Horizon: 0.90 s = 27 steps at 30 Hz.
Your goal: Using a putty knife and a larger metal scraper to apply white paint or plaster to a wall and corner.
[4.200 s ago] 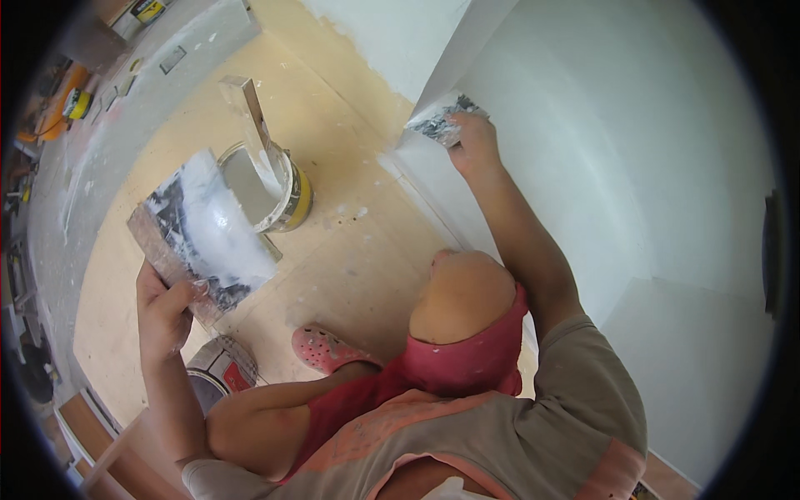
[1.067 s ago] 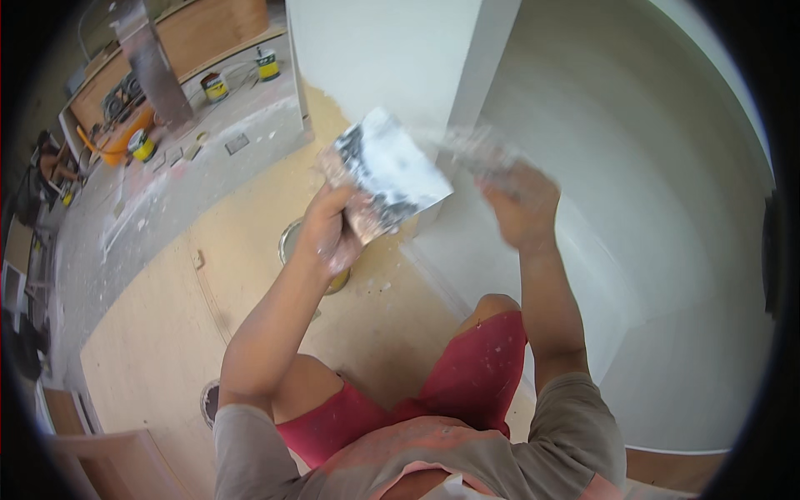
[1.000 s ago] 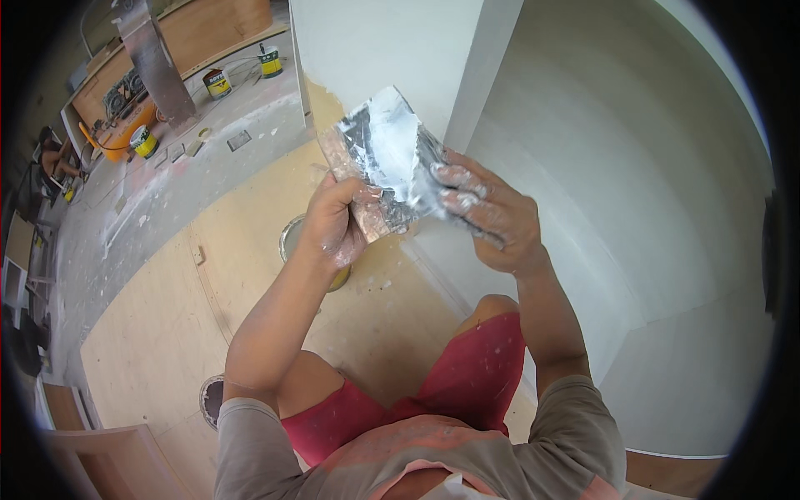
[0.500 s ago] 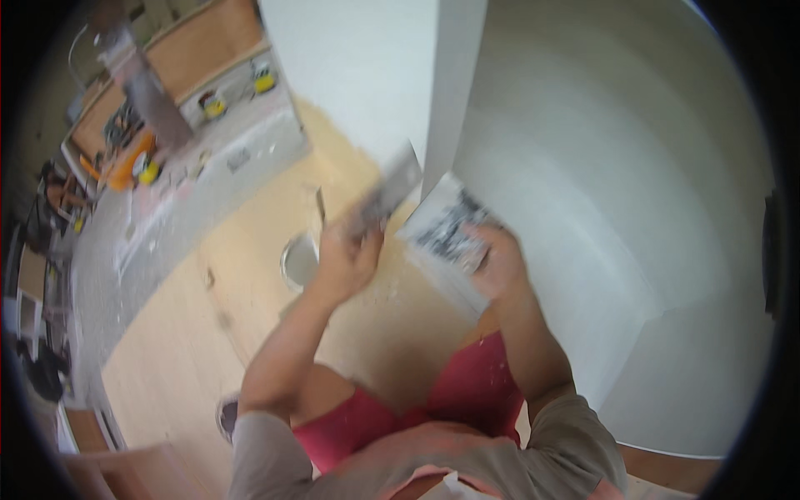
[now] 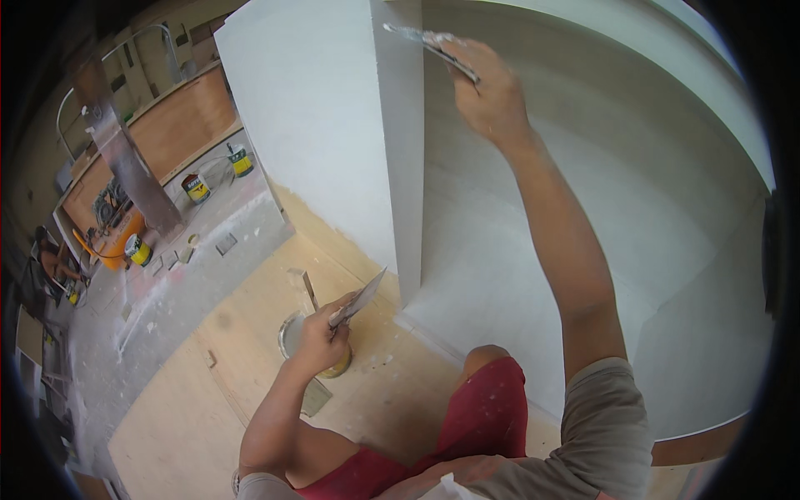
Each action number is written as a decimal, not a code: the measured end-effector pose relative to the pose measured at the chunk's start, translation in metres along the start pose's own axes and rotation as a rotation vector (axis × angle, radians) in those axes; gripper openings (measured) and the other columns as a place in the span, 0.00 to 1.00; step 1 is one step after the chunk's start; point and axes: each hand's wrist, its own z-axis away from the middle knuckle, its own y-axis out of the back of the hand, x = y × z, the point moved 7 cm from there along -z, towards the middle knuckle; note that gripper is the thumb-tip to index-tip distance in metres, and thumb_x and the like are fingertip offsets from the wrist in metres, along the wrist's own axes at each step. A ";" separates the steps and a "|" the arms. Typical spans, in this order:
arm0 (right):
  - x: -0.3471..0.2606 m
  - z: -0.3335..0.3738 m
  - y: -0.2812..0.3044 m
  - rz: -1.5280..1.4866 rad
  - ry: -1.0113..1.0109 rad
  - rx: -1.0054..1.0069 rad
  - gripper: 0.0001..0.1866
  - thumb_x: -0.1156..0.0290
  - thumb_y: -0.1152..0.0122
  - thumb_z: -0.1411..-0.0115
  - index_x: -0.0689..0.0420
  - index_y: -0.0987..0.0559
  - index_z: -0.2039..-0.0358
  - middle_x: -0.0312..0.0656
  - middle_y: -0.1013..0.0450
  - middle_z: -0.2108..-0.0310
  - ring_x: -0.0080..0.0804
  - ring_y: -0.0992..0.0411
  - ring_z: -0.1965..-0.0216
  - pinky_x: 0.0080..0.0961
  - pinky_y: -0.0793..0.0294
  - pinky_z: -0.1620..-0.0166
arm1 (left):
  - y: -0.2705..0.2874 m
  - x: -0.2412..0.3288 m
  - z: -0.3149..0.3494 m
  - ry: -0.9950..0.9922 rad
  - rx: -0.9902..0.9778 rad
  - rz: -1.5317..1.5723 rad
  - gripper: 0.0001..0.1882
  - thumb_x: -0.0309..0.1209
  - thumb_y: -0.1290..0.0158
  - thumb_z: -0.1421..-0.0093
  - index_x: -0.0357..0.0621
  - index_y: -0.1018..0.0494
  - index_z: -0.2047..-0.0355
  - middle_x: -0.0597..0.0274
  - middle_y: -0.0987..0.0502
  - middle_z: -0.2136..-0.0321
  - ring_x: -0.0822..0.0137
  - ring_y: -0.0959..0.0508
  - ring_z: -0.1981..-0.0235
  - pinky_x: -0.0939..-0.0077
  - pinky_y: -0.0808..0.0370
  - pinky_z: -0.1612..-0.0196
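Note:
My right hand, raised far up, is closed round a putty knife smeared with white filler. Its blade is at the narrow front edge of the white upright panel; whether it touches cannot be told. Low over the board, my left hand grips a second putty knife, flat blade pointing up and right. Just behind and under that hand stands an open can of pale paste, partly hidden. A flat tool sticks up beside its rim.
A grey-green block lies by the can on the light wooden board. White curved walls enclose the right side. Off left are paint cans, an orange compressor, a post and a person.
My right hand has gone up from beside the left hand to the panel's upper edge, carrying its putty knife. The left hand with the other knife is lower in view, nearer the can.

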 end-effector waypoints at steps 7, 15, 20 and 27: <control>-0.016 -0.033 -0.028 0.065 0.115 -0.011 0.21 0.85 0.57 0.61 0.65 0.26 0.63 0.54 0.29 0.64 0.46 0.30 0.61 0.31 0.31 0.56 | 0.017 -0.027 0.034 0.205 -0.007 0.049 0.22 0.17 0.56 0.54 0.39 0.33 0.56 0.54 0.27 0.73 0.70 0.28 0.75 0.81 0.32 0.70; -0.003 0.109 -0.048 0.102 0.055 -0.146 0.27 0.85 0.50 0.67 0.55 0.25 0.60 0.46 0.30 0.59 0.43 0.33 0.58 0.30 0.31 0.57 | 0.026 -0.053 0.049 0.291 0.121 0.269 0.13 0.16 0.57 0.51 0.34 0.30 0.64 0.61 0.26 0.71 0.74 0.29 0.70 0.81 0.33 0.65; -0.017 0.217 -0.055 0.065 -0.066 -0.323 0.26 0.86 0.51 0.65 0.58 0.25 0.60 0.46 0.29 0.62 0.42 0.33 0.57 0.31 0.32 0.56 | 0.019 -0.054 0.043 0.336 0.127 0.332 0.13 0.16 0.56 0.51 0.34 0.30 0.64 0.62 0.25 0.69 0.74 0.29 0.67 0.81 0.33 0.63; 0.004 0.105 -0.001 0.016 -0.122 -0.004 0.15 0.85 0.49 0.54 0.61 0.25 0.63 0.49 0.28 0.66 0.45 0.29 0.65 0.29 0.30 0.61 | 0.010 -0.051 0.046 0.381 0.104 0.363 0.14 0.15 0.56 0.51 0.34 0.30 0.63 0.62 0.25 0.67 0.74 0.28 0.64 0.81 0.33 0.60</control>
